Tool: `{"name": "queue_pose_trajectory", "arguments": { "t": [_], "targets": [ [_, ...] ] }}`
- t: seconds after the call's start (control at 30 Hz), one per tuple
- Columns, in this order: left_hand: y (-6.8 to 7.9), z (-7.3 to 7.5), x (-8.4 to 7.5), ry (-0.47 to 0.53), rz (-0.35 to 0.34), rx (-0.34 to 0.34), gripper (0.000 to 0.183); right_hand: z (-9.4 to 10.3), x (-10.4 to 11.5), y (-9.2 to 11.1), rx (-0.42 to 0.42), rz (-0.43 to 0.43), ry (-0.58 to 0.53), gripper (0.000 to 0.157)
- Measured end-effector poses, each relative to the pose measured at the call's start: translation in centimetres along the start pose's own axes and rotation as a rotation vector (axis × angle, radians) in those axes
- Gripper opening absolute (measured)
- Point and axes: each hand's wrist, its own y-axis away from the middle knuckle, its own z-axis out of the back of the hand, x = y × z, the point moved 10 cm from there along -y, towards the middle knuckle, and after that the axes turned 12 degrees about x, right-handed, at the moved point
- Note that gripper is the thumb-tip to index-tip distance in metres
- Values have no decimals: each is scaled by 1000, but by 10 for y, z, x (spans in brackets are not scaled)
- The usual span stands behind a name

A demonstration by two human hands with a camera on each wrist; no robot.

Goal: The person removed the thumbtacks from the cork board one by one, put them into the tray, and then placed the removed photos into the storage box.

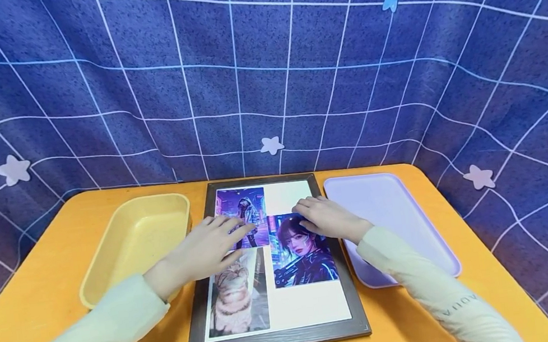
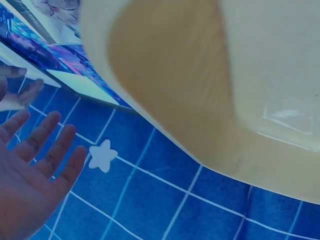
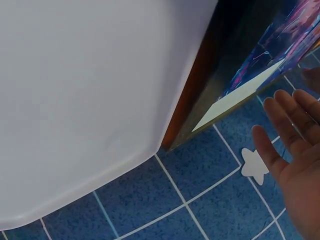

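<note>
A dark picture frame (image 1: 278, 341) with a white backing lies flat on the orange table. Three pictures are on the backing: a hooded figure in a neon city (image 1: 246, 205) at the upper left, a tabby cat (image 1: 232, 305) below it, and a neon portrait with dark hair (image 1: 304, 255) at the right. My left hand (image 1: 202, 252) is over the frame's left side, partly covering the hooded and cat pictures. Over the right side, my right hand (image 1: 330, 218) covers the portrait's upper corner. Both hands have extended fingers and hold nothing; contact with the pictures cannot be made out.
A yellow tray (image 1: 146, 236) stands left of the frame. A lilac tray (image 1: 390, 208) lies to its right, close to the frame's edge. Behind the orange table (image 1: 44, 338) hangs a blue gridded cloth (image 1: 215, 98) with stars.
</note>
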Motion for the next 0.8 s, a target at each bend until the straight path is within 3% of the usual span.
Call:
{"name": "queue_pose_trajectory", "arguments": {
  "t": [0.8],
  "targets": [
    [-48, -11, -20, 22, 10, 101, 46, -11, 2, -29, 82, 4, -64, 20]
  ]
}}
